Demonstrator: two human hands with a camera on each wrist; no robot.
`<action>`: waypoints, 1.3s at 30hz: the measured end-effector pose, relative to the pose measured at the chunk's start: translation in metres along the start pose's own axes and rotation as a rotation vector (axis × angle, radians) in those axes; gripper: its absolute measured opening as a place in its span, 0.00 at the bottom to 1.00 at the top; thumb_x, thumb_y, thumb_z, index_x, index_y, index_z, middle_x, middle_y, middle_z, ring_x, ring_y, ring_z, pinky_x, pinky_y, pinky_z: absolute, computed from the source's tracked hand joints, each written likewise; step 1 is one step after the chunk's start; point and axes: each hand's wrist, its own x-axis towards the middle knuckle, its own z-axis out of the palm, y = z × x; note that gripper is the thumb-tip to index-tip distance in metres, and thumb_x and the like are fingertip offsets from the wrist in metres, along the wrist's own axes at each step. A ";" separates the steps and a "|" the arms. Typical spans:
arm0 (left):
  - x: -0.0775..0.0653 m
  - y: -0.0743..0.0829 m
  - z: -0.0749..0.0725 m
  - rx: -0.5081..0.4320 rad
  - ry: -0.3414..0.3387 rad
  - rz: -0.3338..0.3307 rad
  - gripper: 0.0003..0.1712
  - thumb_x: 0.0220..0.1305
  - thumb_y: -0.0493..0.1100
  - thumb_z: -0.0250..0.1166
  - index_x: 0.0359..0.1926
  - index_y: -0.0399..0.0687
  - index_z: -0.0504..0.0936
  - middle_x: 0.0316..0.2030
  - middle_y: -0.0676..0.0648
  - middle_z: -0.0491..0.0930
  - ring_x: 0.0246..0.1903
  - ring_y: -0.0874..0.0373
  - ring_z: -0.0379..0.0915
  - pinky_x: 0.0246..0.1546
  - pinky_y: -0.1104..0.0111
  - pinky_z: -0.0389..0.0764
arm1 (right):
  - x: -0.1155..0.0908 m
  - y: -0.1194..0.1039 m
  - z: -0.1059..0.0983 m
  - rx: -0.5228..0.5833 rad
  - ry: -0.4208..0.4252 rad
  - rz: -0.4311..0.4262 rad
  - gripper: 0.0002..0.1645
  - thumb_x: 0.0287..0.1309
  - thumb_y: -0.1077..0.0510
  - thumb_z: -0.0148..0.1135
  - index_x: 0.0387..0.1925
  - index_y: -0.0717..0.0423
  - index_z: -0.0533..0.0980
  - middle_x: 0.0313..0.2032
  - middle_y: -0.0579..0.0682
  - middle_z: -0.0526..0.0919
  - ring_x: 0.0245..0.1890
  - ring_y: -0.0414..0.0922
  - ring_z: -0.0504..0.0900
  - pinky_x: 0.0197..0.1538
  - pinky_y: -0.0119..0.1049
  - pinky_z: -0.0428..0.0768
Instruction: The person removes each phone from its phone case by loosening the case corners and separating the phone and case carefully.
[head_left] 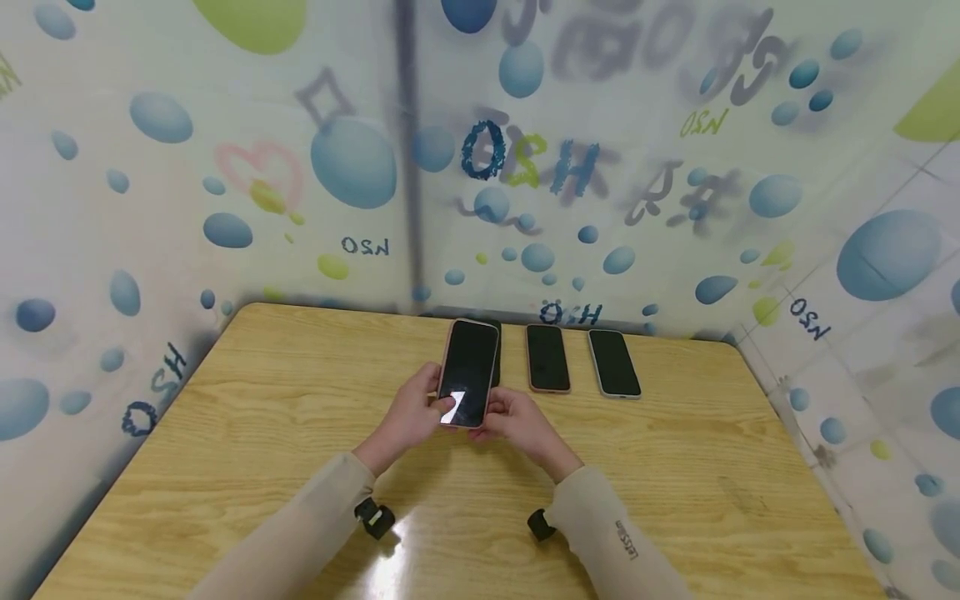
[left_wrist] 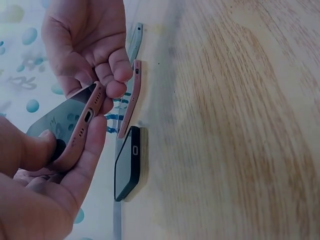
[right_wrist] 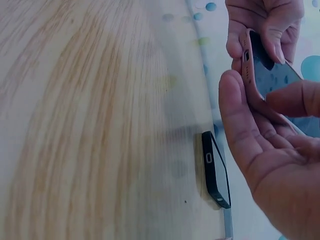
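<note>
A smartphone in a pink case (head_left: 471,362) is held up above the table, tilted, its dark screen facing the person. My left hand (head_left: 411,410) grips its lower left side, thumb on the screen and fingers underneath. At the lower right edge, my right hand (head_left: 527,427) pinches the same phone, its thumb by the rim in the right wrist view. The charging port shows on the phone's bottom edge (left_wrist: 88,116). Partly hidden behind it in the head view, a black-cased phone (head_left: 497,354) lies on the table.
Right of these lie a second pink-cased phone (head_left: 548,358) and a pale-cased phone (head_left: 615,363), both screen up near the far edge of the wooden table (head_left: 300,375). Behind the table stands a wall covering with printed blue drops (head_left: 352,162).
</note>
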 end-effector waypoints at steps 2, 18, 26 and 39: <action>0.000 0.001 0.000 -0.027 -0.016 -0.015 0.15 0.69 0.23 0.60 0.54 0.33 0.72 0.47 0.33 0.84 0.44 0.42 0.85 0.39 0.54 0.88 | 0.001 -0.001 0.002 -0.013 0.020 0.002 0.19 0.65 0.73 0.52 0.57 0.75 0.74 0.42 0.64 0.85 0.38 0.55 0.89 0.47 0.51 0.88; 0.001 0.003 0.000 -0.061 0.000 -0.050 0.16 0.69 0.25 0.61 0.55 0.36 0.75 0.45 0.37 0.85 0.45 0.42 0.85 0.37 0.56 0.88 | 0.000 -0.007 0.000 -0.027 0.016 0.024 0.23 0.65 0.74 0.48 0.60 0.72 0.73 0.43 0.62 0.86 0.36 0.46 0.86 0.47 0.42 0.87; 0.003 0.000 -0.002 -0.137 -0.011 -0.059 0.14 0.67 0.22 0.59 0.52 0.32 0.75 0.43 0.34 0.85 0.40 0.46 0.85 0.35 0.54 0.89 | 0.000 -0.004 -0.001 -0.014 -0.020 -0.022 0.23 0.63 0.75 0.48 0.59 0.75 0.72 0.42 0.62 0.84 0.36 0.45 0.84 0.49 0.47 0.87; 0.004 -0.005 -0.010 -0.299 -0.107 -0.100 0.14 0.70 0.23 0.56 0.56 0.27 0.73 0.47 0.30 0.84 0.41 0.49 0.85 0.37 0.56 0.89 | -0.002 -0.006 -0.003 0.012 -0.066 -0.049 0.25 0.68 0.74 0.51 0.65 0.72 0.70 0.50 0.66 0.84 0.42 0.52 0.85 0.52 0.47 0.86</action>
